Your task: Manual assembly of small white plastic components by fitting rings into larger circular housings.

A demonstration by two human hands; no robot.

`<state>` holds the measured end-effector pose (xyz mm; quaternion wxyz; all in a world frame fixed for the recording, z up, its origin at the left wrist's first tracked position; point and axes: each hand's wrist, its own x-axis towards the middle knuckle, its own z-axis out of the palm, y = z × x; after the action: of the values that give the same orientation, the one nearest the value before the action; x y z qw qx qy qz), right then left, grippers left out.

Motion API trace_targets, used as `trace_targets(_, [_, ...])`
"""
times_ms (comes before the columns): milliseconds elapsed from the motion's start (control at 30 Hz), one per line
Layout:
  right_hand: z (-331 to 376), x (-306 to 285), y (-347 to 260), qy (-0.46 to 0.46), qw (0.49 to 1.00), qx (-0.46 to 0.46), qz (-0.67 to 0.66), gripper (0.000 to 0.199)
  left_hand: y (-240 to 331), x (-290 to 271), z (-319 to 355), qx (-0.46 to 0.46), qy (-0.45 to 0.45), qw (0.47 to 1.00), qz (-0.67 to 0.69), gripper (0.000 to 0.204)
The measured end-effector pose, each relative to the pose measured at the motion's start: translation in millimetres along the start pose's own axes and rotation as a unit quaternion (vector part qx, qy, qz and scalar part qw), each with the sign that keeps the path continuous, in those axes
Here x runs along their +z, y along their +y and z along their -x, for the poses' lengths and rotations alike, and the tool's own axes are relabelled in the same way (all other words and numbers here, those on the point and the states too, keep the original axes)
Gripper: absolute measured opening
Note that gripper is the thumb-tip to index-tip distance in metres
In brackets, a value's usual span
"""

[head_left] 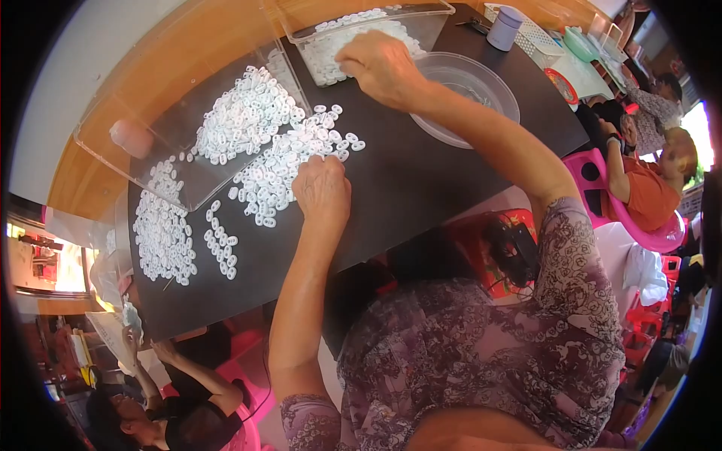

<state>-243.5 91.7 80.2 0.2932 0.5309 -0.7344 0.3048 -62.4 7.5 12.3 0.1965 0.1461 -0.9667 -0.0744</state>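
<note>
My left hand (323,189) is closed, its fingertips at the right edge of a loose heap of small white oval plastic pieces with two holes (278,169). Whatever those fingers pinch is hidden under the hand. Farther off, my right hand (385,69) hovers over a clear plastic box (444,21) of more white pieces (323,62). Its fingers are bent together, and I cannot make out what is between them. A taller mound of the same pieces (248,113) lies in a tilted clear tray (192,201), left of my left hand.
Another heap (162,233) and short rows of pieces (220,240) lie on the dark table (376,188) at left. Under my right forearm is a round clear lid (502,94). A lavender cup (505,30) stands far right. Seated people (658,180) flank the table.
</note>
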Motion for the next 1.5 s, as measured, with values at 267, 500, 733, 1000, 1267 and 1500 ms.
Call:
trace_targets(267, [64,-5,-25,-0.027,0.997,0.023,-0.075,0.006,1,-3,-7,0.029,-0.041,0.998,-0.033,0.006])
trace_targets(500, [97,-4,-39,-0.069,0.989,0.072,-0.11,0.007,-6,-18,-13,-0.003,-0.057,0.998,0.021,0.007])
trace_targets(733, [114,15,-69,-0.09,0.976,0.097,-0.17,0.009,-44,-37,27,-0.166,0.028,0.897,0.408,0.008])
trace_targets(1000, [104,40,-103,-0.122,0.987,0.065,-0.084,0.012,-43,-42,76,-0.298,0.045,0.744,0.596,0.013])
trace_targets(1267, [102,47,-105,-0.157,0.986,0.021,-0.05,0.011,-45,-40,93,-0.325,0.064,0.655,0.679,0.013])
trace_targets(1500, [96,21,-121,-0.164,0.96,0.102,-0.201,0.009,-45,-41,103,-0.317,0.056,0.552,0.769,0.007])
